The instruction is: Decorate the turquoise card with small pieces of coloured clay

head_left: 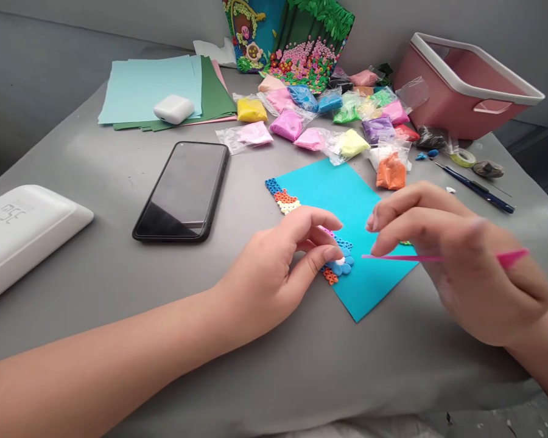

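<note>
A turquoise card [365, 207] lies at an angle on the table, with bands of small clay rings in blue, orange and cream [283, 196] along its left edge. My left hand [287, 261] rests over that edge, thumb and forefinger curved and apart. Beneath its fingertips sits a blue clay flower [347, 263] with a white centre, partly covered by the thumb. In my right hand [466, 261] is a thin pink clay modelling tool [511, 258], its narrow tip pointing left above the card. Some green clay [406, 243] peeks out below the right fingers.
Several bags of coloured clay [287, 123] spread behind the card, near a pink basket [438, 91] and a decorated clay picture [292, 42]. A phone [182, 188], white device [27, 231], earbud case [173, 109] and coloured paper sheets [150, 85] lie left. A dark pen-like tool [479, 188] lies right.
</note>
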`<move>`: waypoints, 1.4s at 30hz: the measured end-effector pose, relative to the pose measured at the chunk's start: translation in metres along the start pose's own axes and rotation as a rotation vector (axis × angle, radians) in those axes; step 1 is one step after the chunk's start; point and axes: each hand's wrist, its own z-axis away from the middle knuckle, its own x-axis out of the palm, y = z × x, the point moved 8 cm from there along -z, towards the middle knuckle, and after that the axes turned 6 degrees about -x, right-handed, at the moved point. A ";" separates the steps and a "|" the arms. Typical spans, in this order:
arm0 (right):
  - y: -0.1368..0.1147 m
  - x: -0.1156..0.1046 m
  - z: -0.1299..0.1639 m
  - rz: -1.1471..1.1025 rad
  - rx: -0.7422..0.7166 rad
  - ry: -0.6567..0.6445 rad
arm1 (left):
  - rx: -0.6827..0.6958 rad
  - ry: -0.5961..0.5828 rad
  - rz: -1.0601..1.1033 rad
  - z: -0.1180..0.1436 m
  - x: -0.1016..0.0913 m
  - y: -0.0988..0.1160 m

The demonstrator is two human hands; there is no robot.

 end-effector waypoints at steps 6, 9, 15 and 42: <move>0.000 0.019 0.011 -0.193 0.006 -0.072 | 0.052 0.089 -0.055 0.000 -0.006 0.000; -0.001 0.025 0.010 -0.183 -0.038 -0.082 | 0.064 0.085 -0.071 0.001 -0.005 0.001; 0.001 0.029 0.008 -0.159 -0.064 -0.115 | 0.078 0.087 -0.109 0.001 -0.005 0.004; -0.016 0.006 0.002 0.101 -0.310 0.092 | 0.077 0.009 0.265 0.003 -0.004 0.009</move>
